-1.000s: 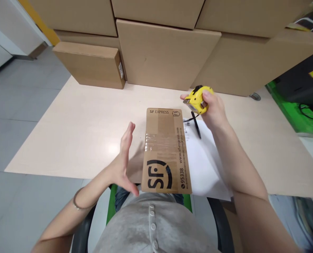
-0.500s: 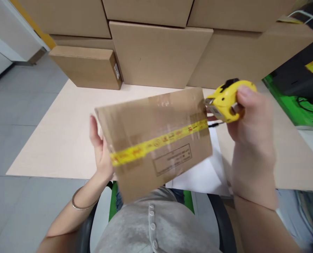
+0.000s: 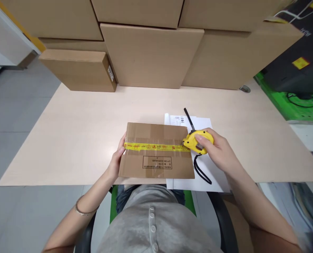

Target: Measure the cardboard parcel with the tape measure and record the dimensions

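A flat brown cardboard box (image 3: 156, 167) lies on the pale table (image 3: 80, 133) in front of me, label side up. A yellow printed strip (image 3: 153, 147) crosses its top from left to right. My left hand (image 3: 116, 160) grips the box's left edge, its fingertips at the strip's left end. At the box's right edge my right hand (image 3: 221, 153) is closed around a yellow tape measure (image 3: 197, 140), whose black wrist strap (image 3: 201, 173) trails onto a white paper sheet (image 3: 206, 179).
A black pen (image 3: 188, 118) lies on the paper behind the tape measure. Large cardboard boxes (image 3: 151, 56) are stacked along the table's far edge, with a smaller one (image 3: 74, 70) at the back left. A green and black machine (image 3: 298, 98) stands to the right.
The box was lifted and flipped from its printed logo side to the side with the yellow strip, then laid flat again. My right hand brought the tape measure down to its right edge.
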`<state>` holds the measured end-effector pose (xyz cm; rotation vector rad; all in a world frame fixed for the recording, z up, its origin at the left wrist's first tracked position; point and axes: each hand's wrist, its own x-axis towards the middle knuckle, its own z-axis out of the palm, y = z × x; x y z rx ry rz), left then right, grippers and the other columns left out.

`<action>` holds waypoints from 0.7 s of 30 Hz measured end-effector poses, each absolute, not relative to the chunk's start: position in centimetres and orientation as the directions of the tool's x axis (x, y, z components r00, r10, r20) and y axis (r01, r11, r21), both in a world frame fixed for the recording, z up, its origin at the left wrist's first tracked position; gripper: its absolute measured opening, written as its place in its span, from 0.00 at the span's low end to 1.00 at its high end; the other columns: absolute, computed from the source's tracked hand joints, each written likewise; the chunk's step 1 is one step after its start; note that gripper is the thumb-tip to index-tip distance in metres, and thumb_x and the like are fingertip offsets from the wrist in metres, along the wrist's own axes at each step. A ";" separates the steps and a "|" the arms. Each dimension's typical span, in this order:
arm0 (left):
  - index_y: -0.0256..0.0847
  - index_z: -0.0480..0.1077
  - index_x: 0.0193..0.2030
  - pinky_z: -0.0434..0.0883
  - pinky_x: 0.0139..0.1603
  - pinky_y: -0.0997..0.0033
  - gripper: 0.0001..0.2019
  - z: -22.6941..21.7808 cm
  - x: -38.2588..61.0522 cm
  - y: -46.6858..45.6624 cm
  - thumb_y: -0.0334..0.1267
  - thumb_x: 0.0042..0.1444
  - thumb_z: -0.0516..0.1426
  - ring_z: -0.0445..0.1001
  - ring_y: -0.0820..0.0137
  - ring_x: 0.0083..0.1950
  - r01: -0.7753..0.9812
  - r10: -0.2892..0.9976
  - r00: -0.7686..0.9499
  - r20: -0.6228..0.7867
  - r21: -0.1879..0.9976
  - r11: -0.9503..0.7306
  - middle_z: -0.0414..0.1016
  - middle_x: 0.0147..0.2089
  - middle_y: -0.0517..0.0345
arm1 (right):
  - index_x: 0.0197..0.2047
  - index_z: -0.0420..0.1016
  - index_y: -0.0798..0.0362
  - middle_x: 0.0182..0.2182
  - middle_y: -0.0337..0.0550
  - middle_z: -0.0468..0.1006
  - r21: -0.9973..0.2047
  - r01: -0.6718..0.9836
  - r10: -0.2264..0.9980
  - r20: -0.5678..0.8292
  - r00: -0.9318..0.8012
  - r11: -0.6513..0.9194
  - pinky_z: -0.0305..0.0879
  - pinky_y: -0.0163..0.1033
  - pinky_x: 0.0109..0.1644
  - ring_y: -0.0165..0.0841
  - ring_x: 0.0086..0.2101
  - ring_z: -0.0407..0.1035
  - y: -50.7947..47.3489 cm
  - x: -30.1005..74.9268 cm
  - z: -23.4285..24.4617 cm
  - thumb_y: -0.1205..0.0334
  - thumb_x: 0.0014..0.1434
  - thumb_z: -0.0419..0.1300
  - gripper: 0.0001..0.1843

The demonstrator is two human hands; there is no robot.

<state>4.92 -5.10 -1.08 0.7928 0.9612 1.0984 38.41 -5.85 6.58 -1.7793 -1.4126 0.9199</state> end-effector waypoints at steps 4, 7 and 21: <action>0.54 0.66 0.75 0.55 0.84 0.43 0.37 -1.3 4.8 -5.1 0.60 0.60 0.61 0.53 0.44 0.84 -0.314 0.974 0.144 -0.175 0.925 0.213 0.61 0.82 0.62 | 0.37 0.74 0.45 0.36 0.43 0.79 -0.830 0.558 0.988 0.099 0.122 0.015 0.70 0.47 0.39 0.42 0.36 0.74 -5.3 36.8 8.4 0.42 0.61 0.67 0.17; 0.58 0.62 0.78 0.47 0.86 0.47 0.38 -1.4 5.0 -5.1 0.59 0.62 0.60 0.44 0.49 0.87 -0.290 0.985 0.121 -0.124 0.944 0.154 0.52 0.86 0.65 | 0.39 0.74 0.45 0.36 0.41 0.79 -0.876 0.465 0.991 0.103 -0.084 0.131 0.68 0.45 0.38 0.39 0.35 0.73 -4.4 34.2 9.8 0.45 0.61 0.68 0.14; 0.55 0.64 0.77 0.53 0.85 0.49 0.35 -1.3 5.2 -5.5 0.60 0.66 0.58 0.49 0.49 0.86 -0.304 0.985 0.140 -0.099 0.943 0.138 0.56 0.84 0.63 | 0.55 0.74 0.46 0.48 0.50 0.81 -0.626 0.686 0.916 0.368 -0.161 0.372 0.66 0.57 0.56 0.48 0.46 0.75 -1.2 31.9 7.1 0.34 0.64 0.63 0.27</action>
